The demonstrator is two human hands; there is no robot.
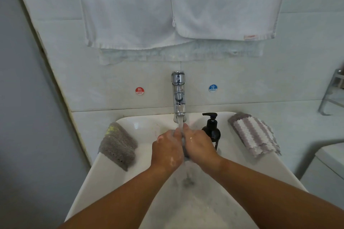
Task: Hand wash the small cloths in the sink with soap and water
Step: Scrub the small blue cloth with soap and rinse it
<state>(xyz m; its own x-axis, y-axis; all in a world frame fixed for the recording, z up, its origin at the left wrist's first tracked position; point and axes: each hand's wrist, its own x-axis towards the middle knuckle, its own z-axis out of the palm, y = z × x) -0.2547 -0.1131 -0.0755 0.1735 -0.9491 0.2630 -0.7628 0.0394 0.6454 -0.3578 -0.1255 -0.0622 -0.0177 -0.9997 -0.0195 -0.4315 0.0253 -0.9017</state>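
White sink [93, 178], pale tiled wall [111, 80]; wet cloth [185, 151] between soapy hands [166, 151] [200, 147]

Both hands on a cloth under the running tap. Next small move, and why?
Likely rub and squeeze the small cloth between the palms under the stream. The left hand and right hand grip it right below the tap, water runs over it, and suds show on the left hand, so it looks soapy and not yet rinsed.

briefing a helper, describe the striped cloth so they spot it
Find the white sink under the tap. The striped cloth lies at its back right corner, beyond the black soap bottle. Only it has pale stripes; the left cloth is plain.
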